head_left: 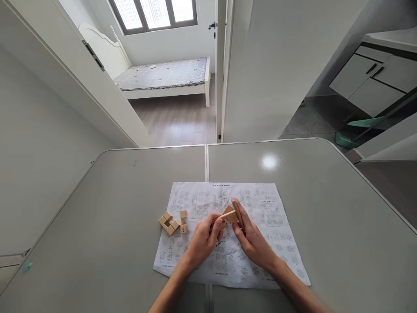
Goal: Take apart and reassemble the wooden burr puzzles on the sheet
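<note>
Both hands meet over a creased, printed instruction sheet (pixel 205 261) on the table. My left hand (pixel 206 234) is closed around light wooden puzzle pieces (pixel 232 216), its fingertips hiding part of them. On the other side, my right hand (pixel 250 237) has its fingers wrapped along a narrow, upright wooden puzzle piece (pixel 237 213), which touches the pieces in the left. To the left of the hands lie a notched wooden puzzle piece (pixel 169 223), angular in outline, and a smaller upright-lying notched block (pixel 183 221) with a dark mark at its near end.
The grey table (pixel 97 230) has a seam down its middle and a rounded raised edge. Beyond it, a doorway opens on a bed (pixel 166 74) under a window. White cabinets (pixel 374 78) and a green dustpan (pixel 345 140) are at the right.
</note>
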### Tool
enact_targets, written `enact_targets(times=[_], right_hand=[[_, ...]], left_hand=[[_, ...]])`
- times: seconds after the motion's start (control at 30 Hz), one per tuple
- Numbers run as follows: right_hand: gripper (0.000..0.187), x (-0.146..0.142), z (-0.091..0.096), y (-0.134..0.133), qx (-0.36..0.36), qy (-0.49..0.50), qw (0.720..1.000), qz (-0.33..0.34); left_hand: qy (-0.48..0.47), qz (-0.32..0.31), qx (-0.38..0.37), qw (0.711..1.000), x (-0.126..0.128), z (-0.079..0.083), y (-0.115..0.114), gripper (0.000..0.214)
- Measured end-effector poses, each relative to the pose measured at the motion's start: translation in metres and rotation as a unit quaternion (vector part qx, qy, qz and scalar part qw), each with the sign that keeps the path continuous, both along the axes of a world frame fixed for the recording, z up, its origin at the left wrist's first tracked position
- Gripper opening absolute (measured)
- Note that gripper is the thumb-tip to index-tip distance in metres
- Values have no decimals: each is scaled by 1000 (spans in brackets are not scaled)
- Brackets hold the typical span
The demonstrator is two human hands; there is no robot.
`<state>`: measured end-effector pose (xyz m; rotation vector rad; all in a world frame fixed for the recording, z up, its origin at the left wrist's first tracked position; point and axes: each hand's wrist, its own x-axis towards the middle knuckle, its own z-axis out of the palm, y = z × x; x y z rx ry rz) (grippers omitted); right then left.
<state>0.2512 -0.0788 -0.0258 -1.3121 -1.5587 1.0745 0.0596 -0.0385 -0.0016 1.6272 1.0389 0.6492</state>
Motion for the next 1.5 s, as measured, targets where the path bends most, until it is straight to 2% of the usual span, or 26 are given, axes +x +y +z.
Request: enact_targets(times=[0.27, 0.43, 0.6, 0.97, 1.5], right_hand=[[62, 0, 0, -1, -9, 15, 1000, 25], [66, -6, 0, -2, 20, 5, 1000, -14], [70, -8, 2, -2, 29, 1, 999, -14], [63, -7, -5, 5, 108, -54, 990, -71], [62, -2, -3, 2, 151, -113, 982, -1]], left_hand=[[-16, -10, -12, 1000, -2, 3, 1, 34], [-14, -14, 0, 1000, 0, 2, 1, 35], [-13, -13, 3, 1000, 1, 3, 0, 36], [15, 4, 35, 999, 5, 2, -2, 34], [-1, -3, 50, 999, 11, 3, -11, 34]])
